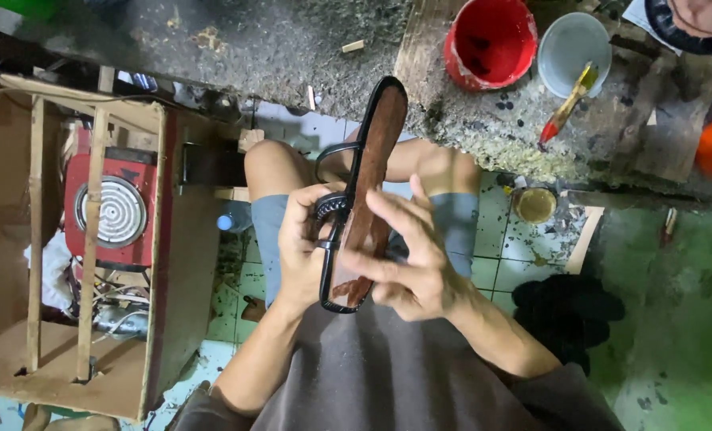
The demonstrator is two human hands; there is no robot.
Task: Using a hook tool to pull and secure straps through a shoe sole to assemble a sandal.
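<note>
Both hands' fingers (388, 215) pinch, apparently, the brown sandal sole (368, 199) pointing lengthwise away, toe up.

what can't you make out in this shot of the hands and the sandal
Head view, the only one:
- Sandal: its underside faces away; the left hand and right hand cover its middle.
- Braided strap: its attachment is hidden behind the left hand's fingers.
- Red bucket: top cut off by the frame edge; contents too dark to tell.
- Brush: bristles smeared, colour unclear.
</note>
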